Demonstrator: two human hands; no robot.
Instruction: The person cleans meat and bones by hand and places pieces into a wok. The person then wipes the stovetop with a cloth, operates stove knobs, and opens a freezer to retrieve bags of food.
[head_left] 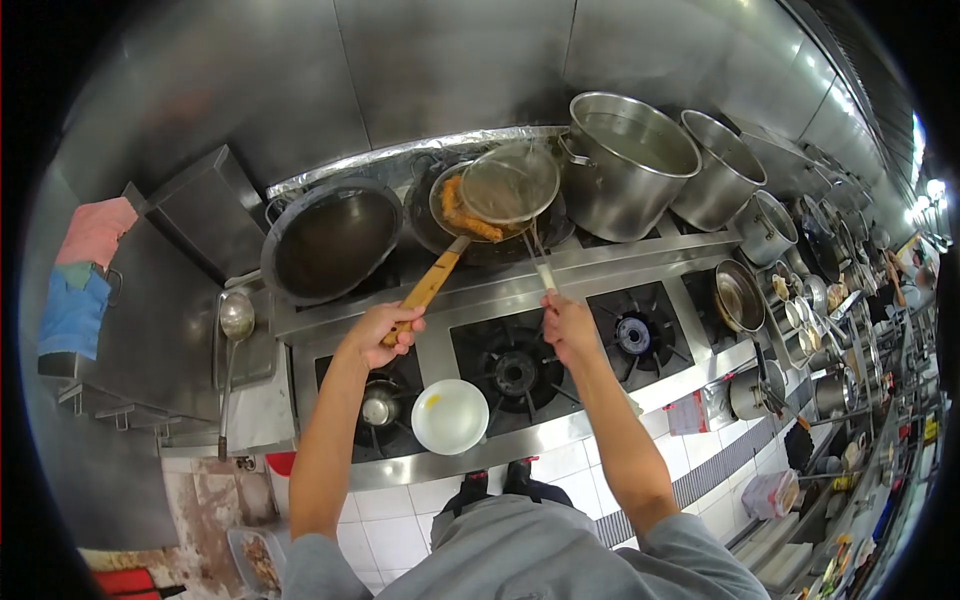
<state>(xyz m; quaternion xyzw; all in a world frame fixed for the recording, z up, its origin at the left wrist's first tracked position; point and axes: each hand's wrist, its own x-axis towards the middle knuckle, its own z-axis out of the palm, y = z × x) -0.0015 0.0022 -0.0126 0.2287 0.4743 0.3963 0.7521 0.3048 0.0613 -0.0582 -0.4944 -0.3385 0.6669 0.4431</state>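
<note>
My left hand (391,333) is closed round the wooden handle (430,290) of a strainer. Brown fried food (468,212) lies in that strainer, over a dark wok (425,222) on the back of the stove. In my right hand (570,328) is the pale handle of a fine mesh skimmer (510,183). The skimmer's round mesh overlaps the right part of the strainer, beside and partly over the food. Whether the two rims touch, I cannot tell. The wok's contents are mostly hidden.
A large wok (333,243) stands at back left, tall steel pots (632,180) at back right. On the front burners sit a white bowl (450,417) and a small metal pot (379,405). A ladle (237,318) lies at left; a frying pan (740,297) is at right.
</note>
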